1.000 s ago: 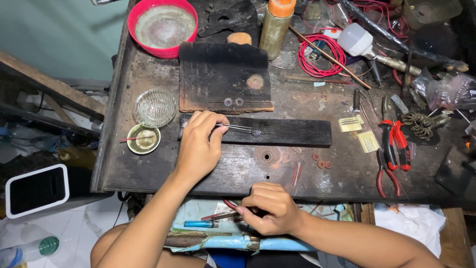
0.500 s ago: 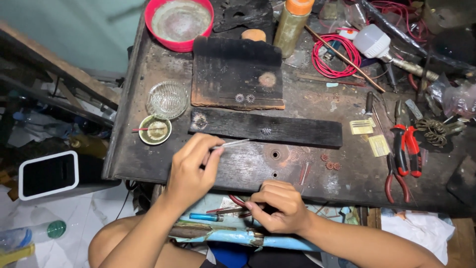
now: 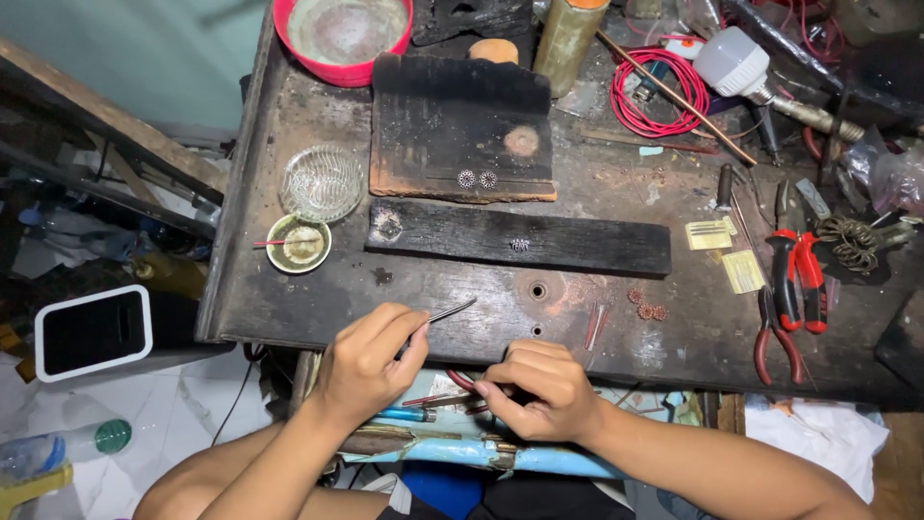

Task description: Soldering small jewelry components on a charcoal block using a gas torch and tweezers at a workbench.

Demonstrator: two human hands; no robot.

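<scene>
my left hand [image 3: 364,364] has its grip closed on thin tweezers [image 3: 445,313], low centre of the frame, tips over the worktop [image 3: 616,299] edge. my right hand [image 3: 539,390] is curled on a red-handled tool [image 3: 460,379]. i should keep the pinch light and the wrist resting.

Single head camera, looking steeply down, close over workbench [image 3: 289,299]

White-framed dark screen [image 3: 93,332] stood on floor, well left of left hand [image 3: 366,361]. Two small yellow packets [image 3: 709,234] lay on bench, up-right of right hand [image 3: 539,390], beside red pliers [image 3: 794,279].
</scene>
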